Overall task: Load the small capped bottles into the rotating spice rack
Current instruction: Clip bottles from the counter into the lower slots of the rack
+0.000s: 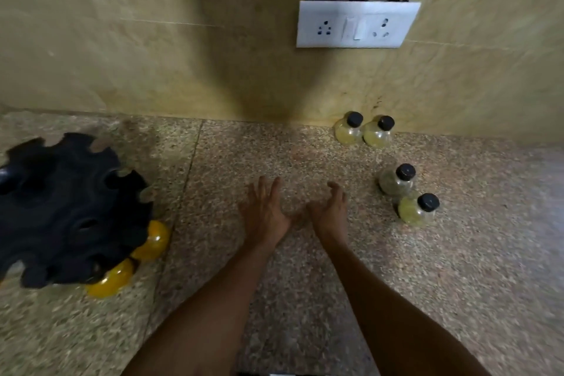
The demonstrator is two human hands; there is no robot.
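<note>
Two bare arms reach out over a speckled brown stone bench [305, 299]. The left hand [265, 210] and the right hand [329, 210] sit close together in the middle, thumbs almost touching. The left hand's fingers [268, 188] are spread wide and hold nothing. The right hand's fingers [335, 189] are bent a little but loose, and they hold nothing too.

A black plastic round spice rack with notches around its edge [65, 210] stands at the left side of the bench. Two small bottles full of orange-yellow powder [134, 259] sit under its right edge, on the side near the hands. Their caps are hidden by the rack.

Four more small bottles stand on the bench to the right of the hands. Each one has a black cap. Two clear round bottles with yellow-green stuff inside [363, 130] stand side by side, touching, right by the wall. A clear bottle with grey-green stuff inside [396, 181] stands nearer, to the right of the right hand. Just beside it, a little closer to the person, is a bottle with yellow-green stuff inside [418, 210].

On the yellow-tan wall [152, 40] above the bench is a white switch plate with two sockets [357, 24].
</note>
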